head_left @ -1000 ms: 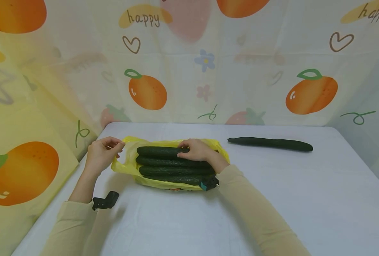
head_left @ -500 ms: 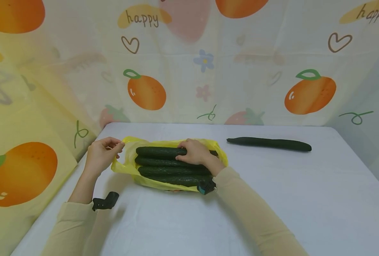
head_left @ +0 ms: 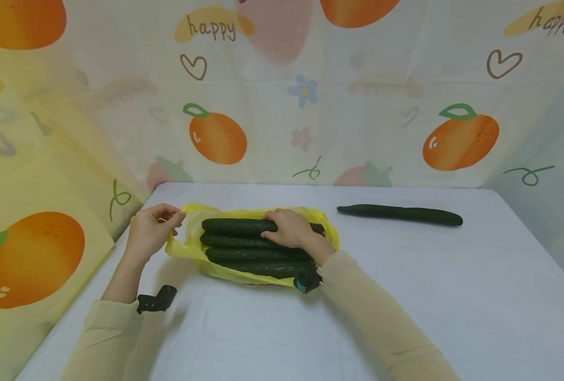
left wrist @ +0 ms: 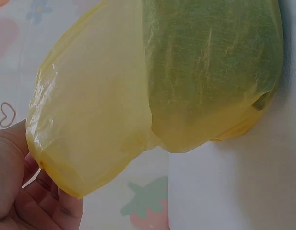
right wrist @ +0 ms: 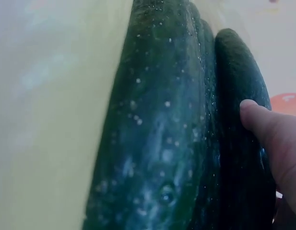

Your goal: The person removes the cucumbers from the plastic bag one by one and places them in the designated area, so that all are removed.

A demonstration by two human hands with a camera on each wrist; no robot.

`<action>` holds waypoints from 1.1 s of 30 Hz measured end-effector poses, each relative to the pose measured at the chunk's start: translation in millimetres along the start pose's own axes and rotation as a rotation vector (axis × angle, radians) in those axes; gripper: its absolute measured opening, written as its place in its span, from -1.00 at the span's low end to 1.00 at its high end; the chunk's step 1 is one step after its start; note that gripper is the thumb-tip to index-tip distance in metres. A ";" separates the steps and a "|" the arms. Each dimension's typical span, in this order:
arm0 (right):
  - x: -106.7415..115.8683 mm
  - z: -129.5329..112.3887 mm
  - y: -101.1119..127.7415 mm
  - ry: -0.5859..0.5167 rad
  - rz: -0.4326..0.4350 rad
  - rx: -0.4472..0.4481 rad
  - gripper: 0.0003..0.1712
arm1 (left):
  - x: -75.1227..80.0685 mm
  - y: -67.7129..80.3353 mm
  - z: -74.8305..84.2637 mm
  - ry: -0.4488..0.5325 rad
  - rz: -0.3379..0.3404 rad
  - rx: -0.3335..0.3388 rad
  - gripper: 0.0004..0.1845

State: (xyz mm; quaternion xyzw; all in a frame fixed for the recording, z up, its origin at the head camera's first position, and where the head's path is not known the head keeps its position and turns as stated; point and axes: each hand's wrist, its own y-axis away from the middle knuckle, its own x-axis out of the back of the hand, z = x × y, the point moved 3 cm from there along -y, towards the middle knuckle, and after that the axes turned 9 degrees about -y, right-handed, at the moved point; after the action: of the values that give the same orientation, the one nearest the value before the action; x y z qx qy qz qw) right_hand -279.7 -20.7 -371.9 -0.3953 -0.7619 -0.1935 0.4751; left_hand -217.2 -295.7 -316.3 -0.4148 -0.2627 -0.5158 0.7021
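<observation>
A thin yellow plastic bag [head_left: 229,272] lies on its side on the table, with several dark green cucumbers [head_left: 258,255] lined up inside its open mouth. My left hand [head_left: 151,230] pinches the bag's handle loop at the left end. In the left wrist view, fingers curl at the edge of the stretched film [left wrist: 95,110]. My right hand [head_left: 290,227] reaches in from the right and grips the rearmost cucumber [head_left: 234,227]. Its thumb [right wrist: 277,134] presses on that cucumber's near side in the right wrist view; the other fingers are mostly hidden behind it.
Another cucumber [head_left: 401,213] lies alone at the back right of the white-covered table [head_left: 453,296]. Behind the table hangs a curtain [head_left: 372,95] printed with fruit, and a yellowish side panel [head_left: 34,180] borders the left.
My right hand has shifted slightly left along the rearmost cucumber, and its wrist sits a little lower. More of the front cucumber shows. My left hand has kept its place on the bag.
</observation>
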 end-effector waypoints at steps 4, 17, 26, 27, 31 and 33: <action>1.6 -1.1 1.8 -0.005 0.001 0.003 -0.49 | 0.3 0.2 0.7 -0.004 -0.006 0.004 -0.71; 6.1 -8.6 8.4 -0.021 0.025 0.021 -0.48 | 0.9 -1.5 -2.8 -0.007 -0.010 0.018 -0.72; 16.2 -23.0 16.9 -0.023 0.053 0.037 -0.48 | 1.5 -3.8 -3.6 0.005 -0.009 0.021 -0.72; 17.2 -24.7 17.7 -0.021 0.054 0.039 -0.48 | 1.6 -3.9 -3.5 0.004 -0.010 0.021 -0.72; 20.6 -31.4 20.8 -0.021 0.057 0.039 -0.48 | 1.8 -4.3 -2.5 0.014 -0.014 0.025 -0.73; 22.4 -34.8 22.3 -0.022 0.062 0.043 -0.47 | 1.8 -4.5 -2.1 0.013 -0.016 0.024 -0.73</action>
State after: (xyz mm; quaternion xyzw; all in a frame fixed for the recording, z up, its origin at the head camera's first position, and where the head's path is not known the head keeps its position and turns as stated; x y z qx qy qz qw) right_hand -247.6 -21.0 -337.6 -0.4105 -0.7584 -0.1580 0.4811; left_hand -221.0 -298.9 -314.5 -0.4006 -0.2675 -0.5210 0.7047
